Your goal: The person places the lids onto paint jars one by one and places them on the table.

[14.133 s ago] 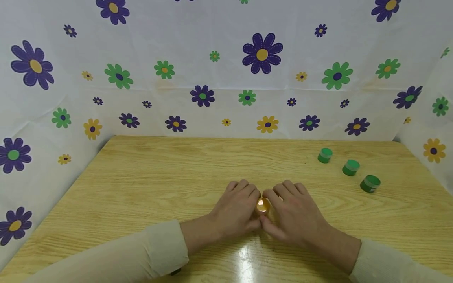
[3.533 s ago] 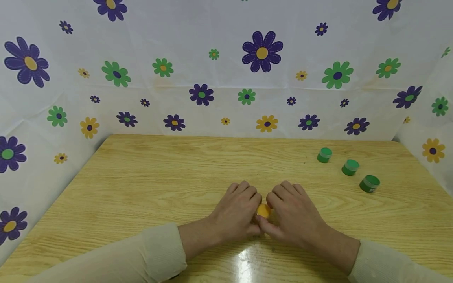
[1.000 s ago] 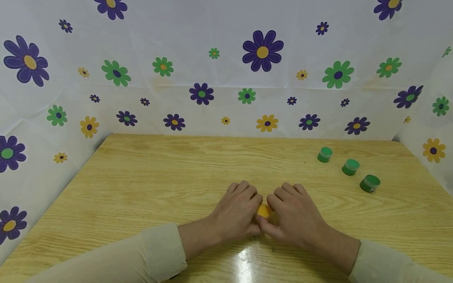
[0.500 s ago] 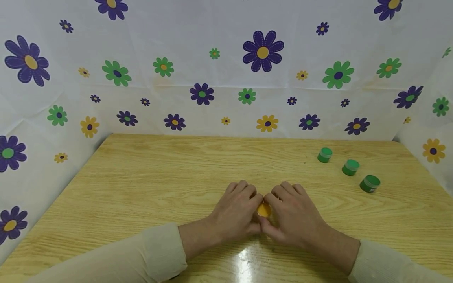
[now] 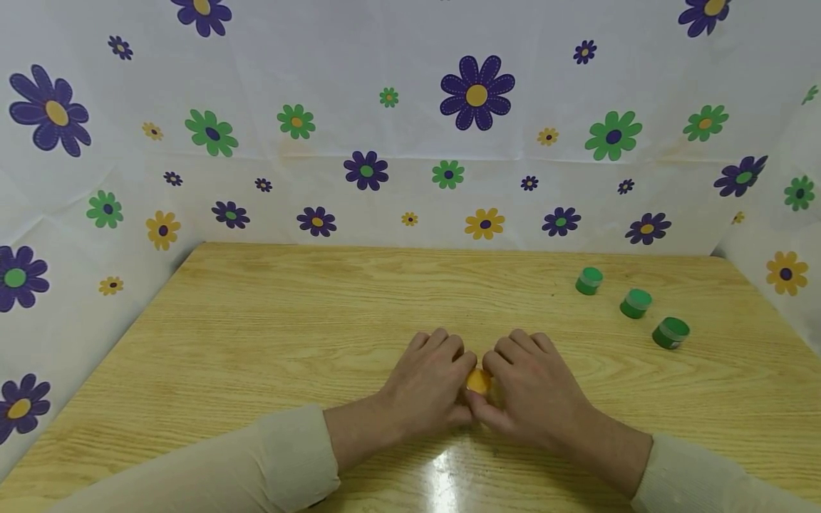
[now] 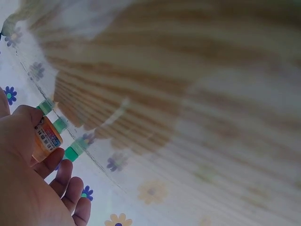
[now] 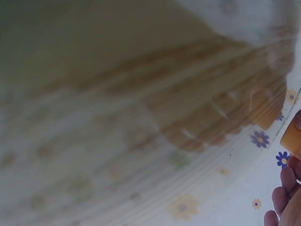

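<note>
A small orange jar (image 5: 478,382) stands between my two hands over the middle of the wooden table. In the left wrist view the jar (image 6: 47,139) shows a printed label on its side. My left hand (image 5: 425,385) holds it from the left, pinched between thumb and curled forefinger. From the right, my right hand (image 5: 537,388) grips it too, its thumb on the near edge and the forefinger curled at the far side. The jar (image 7: 289,142) is partly cut off in the right wrist view. My hands hide most of its sides in the head view.
Three green jars stand in a slanting row at the back right: a far jar (image 5: 589,281), a middle jar (image 5: 636,303) and a near jar (image 5: 670,333). A flower-printed cloth (image 5: 410,135) hangs behind and beside the wooden table (image 5: 288,320).
Both hands have stayed in place around the jar. Since half a second ago, my right forefinger has shifted away from my left, opening a small gap between them, and my right thumb has moved slightly left.
</note>
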Motion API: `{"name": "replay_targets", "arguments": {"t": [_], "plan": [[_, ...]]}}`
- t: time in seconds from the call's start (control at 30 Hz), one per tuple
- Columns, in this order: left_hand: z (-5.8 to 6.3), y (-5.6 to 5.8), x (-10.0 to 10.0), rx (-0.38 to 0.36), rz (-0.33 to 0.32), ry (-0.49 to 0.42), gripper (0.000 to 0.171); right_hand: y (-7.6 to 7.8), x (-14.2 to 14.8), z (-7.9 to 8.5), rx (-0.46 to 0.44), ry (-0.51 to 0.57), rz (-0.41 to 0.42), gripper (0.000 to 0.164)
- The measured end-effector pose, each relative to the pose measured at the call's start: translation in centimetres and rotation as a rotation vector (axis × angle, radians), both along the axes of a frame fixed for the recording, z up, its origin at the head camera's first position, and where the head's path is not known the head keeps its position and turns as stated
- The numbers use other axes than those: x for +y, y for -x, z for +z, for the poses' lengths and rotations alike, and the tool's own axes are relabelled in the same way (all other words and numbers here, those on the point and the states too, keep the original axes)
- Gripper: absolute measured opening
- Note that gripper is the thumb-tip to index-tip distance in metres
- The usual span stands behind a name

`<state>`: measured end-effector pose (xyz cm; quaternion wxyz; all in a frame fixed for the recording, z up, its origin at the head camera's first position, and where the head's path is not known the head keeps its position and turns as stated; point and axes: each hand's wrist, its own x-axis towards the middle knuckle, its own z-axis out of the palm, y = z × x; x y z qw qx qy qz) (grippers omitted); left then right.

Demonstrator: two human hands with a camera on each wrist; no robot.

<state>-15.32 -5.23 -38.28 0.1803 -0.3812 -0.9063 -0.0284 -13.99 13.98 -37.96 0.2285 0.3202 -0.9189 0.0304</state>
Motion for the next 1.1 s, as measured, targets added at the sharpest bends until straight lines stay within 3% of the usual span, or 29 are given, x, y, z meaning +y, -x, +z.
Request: {"name": "replay_targets", "arguments": {"t": [0.27, 0.47, 0.7, 1.1], "plan": [[0.20, -0.07, -0.04, -0.037, 0.009, 0.022, 0.037, 0.01, 0.08, 0.05, 0.016, 0.000, 0.001, 0.044], [0.21, -0.01, -0.12, -0.064, 0.025, -0.018, 0.040, 0.00, 0.02, 0.10, 0.000, 0.046, 0.010, 0.040], [0.20, 0.13, -0.13, -0.017, 0.039, -0.051, 0.040, 0.02, 0.03, 0.04, 0.000, 0.078, 0.047, 0.036], [0.09, 0.13, -0.18, -0.009, 0.035, -0.067, 0.037, 0.14, 0.03, -0.07, 0.052, 0.054, 0.071, 0.030]]}}
